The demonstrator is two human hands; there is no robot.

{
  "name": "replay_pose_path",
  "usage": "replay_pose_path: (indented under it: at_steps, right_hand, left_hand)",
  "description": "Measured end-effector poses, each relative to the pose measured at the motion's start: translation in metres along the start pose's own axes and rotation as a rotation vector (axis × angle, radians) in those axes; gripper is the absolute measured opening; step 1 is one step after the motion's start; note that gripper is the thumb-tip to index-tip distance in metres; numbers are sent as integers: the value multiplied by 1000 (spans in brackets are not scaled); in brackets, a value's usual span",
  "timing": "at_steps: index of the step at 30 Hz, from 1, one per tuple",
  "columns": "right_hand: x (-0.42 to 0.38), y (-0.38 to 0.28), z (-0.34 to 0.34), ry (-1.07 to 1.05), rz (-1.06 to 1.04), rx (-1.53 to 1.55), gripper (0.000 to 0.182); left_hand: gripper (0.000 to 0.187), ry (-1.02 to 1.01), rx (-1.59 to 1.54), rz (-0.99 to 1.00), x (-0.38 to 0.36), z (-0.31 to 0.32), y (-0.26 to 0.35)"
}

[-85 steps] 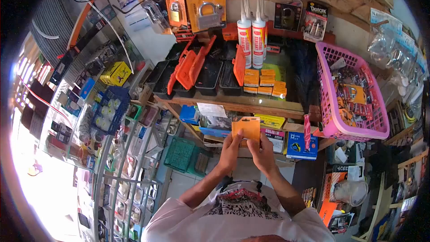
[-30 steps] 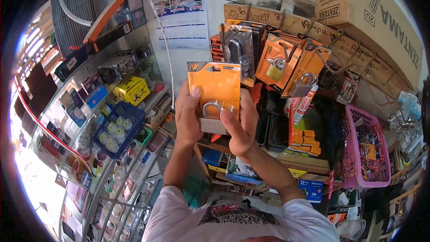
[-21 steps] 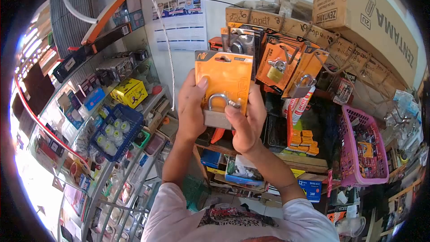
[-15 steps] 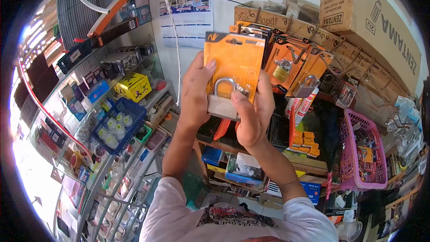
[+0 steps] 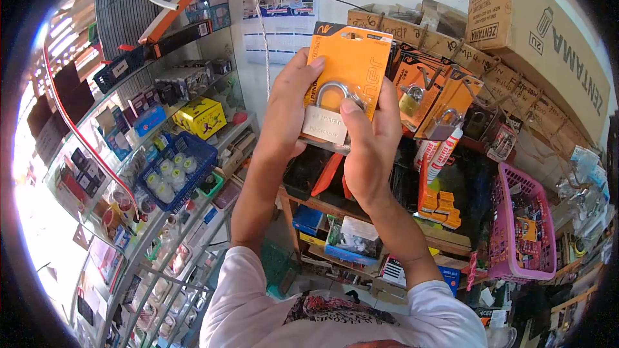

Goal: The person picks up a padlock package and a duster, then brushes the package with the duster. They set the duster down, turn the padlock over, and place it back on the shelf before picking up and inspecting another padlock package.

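Held up in front of me is a padlock pack (image 5: 353, 64), an orange card with a black top corner and a clear plastic front. The silver padlock (image 5: 324, 124) shows in its lower half, shackle upward. My left hand (image 5: 288, 100) grips the card's left edge, thumb on the front. From the right, my right hand (image 5: 371, 148) holds the other edge, its thumb lying over the plastic beside the shackle. Most fingers of both hands are hidden behind the card. Just beyond hang other carded padlocks, one with a brass padlock (image 5: 410, 100) and one with a grey padlock (image 5: 443, 124).
A pink basket (image 5: 500, 219) of small packets stands at the right. Small orange boxes (image 5: 440, 209) and white-and-red tubes (image 5: 443, 154) sit nearer the middle. On the left shelves are a blue basket (image 5: 173, 200) and a yellow box (image 5: 201, 118). A large carton (image 5: 535, 45) rests upper right.
The padlock pack and both hands have shifted slightly up and right in view, with the card tilted a little more. The grip looks the same. The surroundings have shifted slightly in view.
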State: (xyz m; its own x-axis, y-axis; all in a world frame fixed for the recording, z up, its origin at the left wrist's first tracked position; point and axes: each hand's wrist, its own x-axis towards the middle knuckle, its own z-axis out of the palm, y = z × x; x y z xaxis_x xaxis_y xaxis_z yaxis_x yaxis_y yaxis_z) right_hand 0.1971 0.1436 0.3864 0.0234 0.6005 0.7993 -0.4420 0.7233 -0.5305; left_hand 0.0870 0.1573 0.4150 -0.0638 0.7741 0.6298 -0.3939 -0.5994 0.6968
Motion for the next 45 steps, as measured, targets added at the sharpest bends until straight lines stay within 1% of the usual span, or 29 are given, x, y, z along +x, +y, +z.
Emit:
replay_pose_path:
  at_steps: [3,7,10,13,15,19,22,23,24,25,27,28,30,32,34,36,37,38,40,41,43,44,45]
  right_hand:
    - [2,-7,2,1,54,98,35]
    - [-1,-2,-4,-19,89,67,36]
    - [-6,3,-7,-17,105,97,37]
    - [-9,4,-9,-33,119,117,38]
    - [-11,9,-13,-37,139,125,39]
    - [-13,34,-26,-2,127,-22,43]
    - [-21,37,-38,66,102,-143,47]
    - [-30,38,-60,10,14,-446,52]
    - [-37,27,-67,47,-48,-446,53]
    - [-42,27,-76,138,-189,-458,52]
    - [-45,27,-107,291,-356,-446,50]
    - [-42,26,-122,384,-388,-477,49]
    - [-30,16,-150,431,-394,-786,55]
    - [-19,12,-169,456,-270,-1010,61]
    - [-16,6,-175,405,-129,-916,67]
    - [-11,-3,-174,269,13,-504,72]
    - [-13,5,-188,257,87,-418,73]
    - [-13,5,-193,233,121,-366,72]
    - [-13,3,-200,182,191,-262,68]
    - [-15,-2,-200,194,215,-183,64]
    - [-20,-19,-196,204,263,-22,55]
    - [-23,-25,-198,123,194,56,45]
    - [-25,-35,-195,228,244,141,43]
  left_hand:
    - [28,-5,-2,-5,0,7,8]
    - [27,14,14,-43,-2,6,3]
    - [26,-27,4,-62,-1,-2,-3]
    - [25,-24,100,-92,-8,2,9]
    - [25,-17,107,-98,-6,-3,-1]
    - [23,-58,67,-133,4,-17,-29]
    - [21,-99,58,-60,15,-28,-55]
    - [19,-70,10,-49,16,-23,-59]
    - [18,-66,12,-43,18,-21,-61]
    - [18,-58,13,-35,20,-19,-63]
    - [18,-48,20,-11,25,-18,-68]
    - [18,-48,24,1,29,-18,-72]
    - [18,-36,40,30,37,-16,-84]
    - [19,-8,62,65,45,-15,-95]
    - [20,9,99,108,47,-13,-102]
    - [21,24,155,140,49,-10,-103]
    - [22,30,194,146,47,-9,-101]
    - [23,38,235,148,45,-9,-99]
    - [21,37,181,139,44,-7,-99]
    - [20,38,155,134,44,-7,-98]
    - [19,36,206,173,44,-7,-97]
    - [19,40,233,193,43,-9,-95]
    - [28,0,243,135,41,-11,-89]
